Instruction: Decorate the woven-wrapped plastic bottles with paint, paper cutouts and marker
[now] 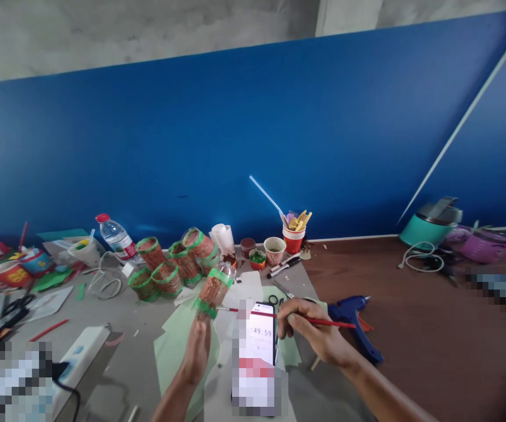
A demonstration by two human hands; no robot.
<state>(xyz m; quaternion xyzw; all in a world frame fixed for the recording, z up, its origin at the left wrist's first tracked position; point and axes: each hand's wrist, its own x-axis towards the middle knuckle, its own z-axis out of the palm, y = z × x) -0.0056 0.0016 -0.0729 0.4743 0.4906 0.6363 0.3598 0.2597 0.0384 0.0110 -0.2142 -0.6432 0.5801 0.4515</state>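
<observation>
My left hand (199, 346) is closed on the lower end of a clear plastic bottle (215, 291) painted brown with a green band near my fingers. The bottle is tilted, and its unpainted clear end points away from me. In my right hand (312, 328) is a thin paintbrush (329, 322) with a red handle. Its tip reaches left to the green band; whether it touches cannot be made out. Beneath the brush lies a lit phone (262, 337). Behind the bottle stand several brown cups with green rims (167, 278), close together.
Paper cups with green paint (257, 259) and a murky liquid (274, 251) stand by the blue partition (253, 140), near a red cup of plastic cutlery (294, 239). A blue glue gun (358, 322) lies right. Left are a water bottle (116, 237), scissors (9, 316) and a power strip (81, 357).
</observation>
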